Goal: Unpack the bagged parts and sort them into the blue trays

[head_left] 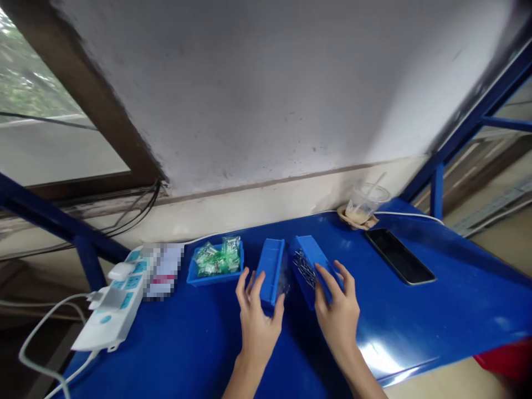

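My left hand grips a small blue plastic bin, fingers on its left side and thumb at its near end. This bin is tipped on its side, its opening toward the right; something clear and small shows at that edge, too dim to name. Around a second blue bin my right hand is closed. That bin leans with its opening to the left, and thin metal screws or nails lie inside. A gap separates the two bins.
A third blue bin holds small bags of parts. Left of it are a white power strip with cords and a blurred paper. To the right lie a black tray and a plastic cup by the wall.
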A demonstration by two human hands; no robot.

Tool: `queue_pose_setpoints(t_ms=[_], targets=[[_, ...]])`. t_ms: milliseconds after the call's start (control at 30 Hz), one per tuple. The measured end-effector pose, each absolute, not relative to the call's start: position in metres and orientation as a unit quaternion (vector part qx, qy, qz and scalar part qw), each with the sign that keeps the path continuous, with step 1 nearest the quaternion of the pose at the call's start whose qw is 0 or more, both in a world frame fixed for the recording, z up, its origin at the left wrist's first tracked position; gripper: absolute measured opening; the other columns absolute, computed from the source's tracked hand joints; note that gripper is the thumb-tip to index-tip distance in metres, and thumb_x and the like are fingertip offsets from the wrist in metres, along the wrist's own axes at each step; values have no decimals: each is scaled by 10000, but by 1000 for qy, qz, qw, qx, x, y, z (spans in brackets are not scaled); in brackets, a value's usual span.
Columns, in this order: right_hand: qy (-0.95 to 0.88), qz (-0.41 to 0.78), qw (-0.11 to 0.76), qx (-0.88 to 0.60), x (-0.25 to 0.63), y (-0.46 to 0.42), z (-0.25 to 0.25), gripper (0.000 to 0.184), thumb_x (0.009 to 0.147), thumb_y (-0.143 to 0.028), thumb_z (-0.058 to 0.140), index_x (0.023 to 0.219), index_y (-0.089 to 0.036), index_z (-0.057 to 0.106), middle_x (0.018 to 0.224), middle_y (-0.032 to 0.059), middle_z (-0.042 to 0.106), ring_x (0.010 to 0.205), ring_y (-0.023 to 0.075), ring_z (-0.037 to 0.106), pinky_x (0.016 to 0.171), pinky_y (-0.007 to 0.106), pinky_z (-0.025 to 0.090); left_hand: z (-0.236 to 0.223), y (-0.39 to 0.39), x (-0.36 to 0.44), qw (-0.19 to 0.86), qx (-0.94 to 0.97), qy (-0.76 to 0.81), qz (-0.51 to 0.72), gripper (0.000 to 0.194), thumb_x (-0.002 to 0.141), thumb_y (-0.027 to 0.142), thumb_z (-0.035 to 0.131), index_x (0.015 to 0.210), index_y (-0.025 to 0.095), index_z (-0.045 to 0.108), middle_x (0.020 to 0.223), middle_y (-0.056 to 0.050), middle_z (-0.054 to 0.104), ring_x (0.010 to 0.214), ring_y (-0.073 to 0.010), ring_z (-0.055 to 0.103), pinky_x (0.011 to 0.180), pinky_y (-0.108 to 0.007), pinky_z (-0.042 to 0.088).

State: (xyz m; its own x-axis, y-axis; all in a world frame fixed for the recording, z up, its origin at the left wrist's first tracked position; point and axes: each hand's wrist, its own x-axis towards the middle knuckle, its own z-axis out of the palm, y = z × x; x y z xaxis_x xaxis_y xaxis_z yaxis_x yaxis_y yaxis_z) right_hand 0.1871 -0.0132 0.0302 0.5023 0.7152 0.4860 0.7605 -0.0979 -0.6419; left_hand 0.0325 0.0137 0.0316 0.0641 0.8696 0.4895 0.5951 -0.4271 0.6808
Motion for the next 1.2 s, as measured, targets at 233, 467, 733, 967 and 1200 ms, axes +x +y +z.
queue_pose_setpoints(t_ms=[233, 467, 733, 967, 1200], targets=[[-340, 104, 514, -780, 189, -27, 12, 760, 755, -477, 605, 1368, -158, 289, 1074, 144, 596, 891, 275, 616, 684, 365, 498, 8, 1, 27, 374, 599, 568, 422, 918, 755, 367, 671, 1436, 200, 79, 1199, -154, 577, 1075, -276, 597, 880, -414, 504], [-431, -10, 487, -760, 209, -36, -6, 577, 735, -416, 606, 1234, -167, 454, 1113, 131, 588, 947, 281, 599, 754, 364, 475, 13, -2, 6, 246, 705, 545, 381, 670, 798, 276, 612, 1384, 247, 287, 1391, -102, 433, 1268, -270, 429, 996, -403, 433], [-505, -35, 492, -708, 218, -34, -8, 534, 777, -323, 575, 1267, -176, 422, 1159, 129, 573, 1019, 273, 588, 837, 395, 484, 15, -11, -9, 186, 726, 538, 385, 664, 810, 269, 600, 1396, 250, 288, 1383, -92, 446, 1264, -278, 433, 999, -413, 438], [-607, -27, 455, -651, 260, -29, -13, 581, 771, -181, 521, 1335, -220, 385, 1286, 107, 509, 1172, 256, 503, 976, 416, 420, 41, -9, -34, 160, 731, 533, 395, 668, 784, 293, 636, 1377, 273, 330, 1353, -80, 478, 1251, -296, 442, 1014, -451, 414], [-495, 44, 542, -678, 278, 6, -4, 631, 764, -300, 582, 1356, -229, 373, 1170, 95, 558, 996, 222, 567, 847, 357, 458, 80, 68, -16, 296, 663, 506, 466, 751, 760, 392, 656, 1391, 202, 298, 1350, -129, 473, 1196, -269, 507, 990, -387, 439]])
